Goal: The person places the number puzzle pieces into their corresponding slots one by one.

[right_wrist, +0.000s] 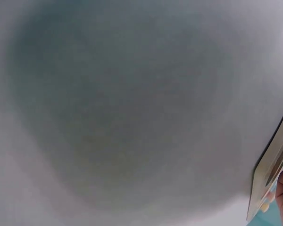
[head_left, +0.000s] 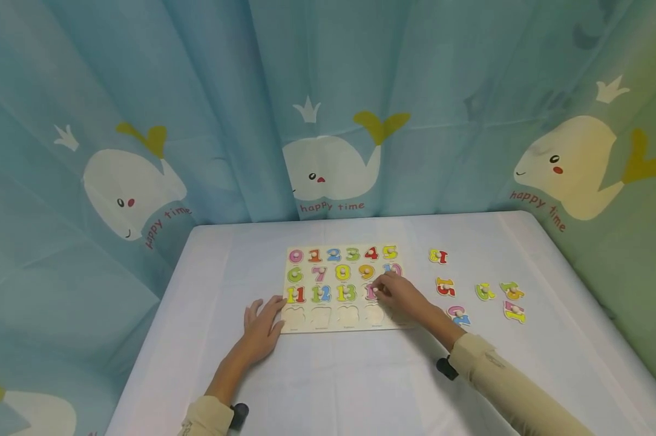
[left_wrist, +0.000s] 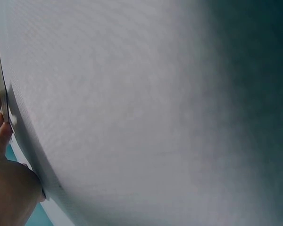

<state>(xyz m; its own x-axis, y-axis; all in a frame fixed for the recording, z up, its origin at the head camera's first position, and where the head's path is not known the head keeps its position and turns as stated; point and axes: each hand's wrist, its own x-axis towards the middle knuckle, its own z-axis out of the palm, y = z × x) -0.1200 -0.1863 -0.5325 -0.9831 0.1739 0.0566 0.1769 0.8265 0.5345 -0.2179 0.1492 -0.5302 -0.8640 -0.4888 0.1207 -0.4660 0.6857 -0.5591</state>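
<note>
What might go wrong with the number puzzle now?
The pink number piece that the right hand pinches might end up crooked in its space. The right forearm is close to the loose blue-and-pink piece, so it could bump it. And if the left hand comes off the edge of the puzzle board, the board might slide.

A flat, pale puzzle board (head_left: 334, 327) lies on the counter (head_left: 339, 381), colourful knobbed numbers (head_left: 342, 273) filling its top two rows, bare recesses along its lowest. A pink number piece (head_left: 368, 292), partly covered, is beside the 13 (head_left: 347, 293); six loose pieces (head_left: 445, 287) lie scattered rightward, variously turned.
</note>
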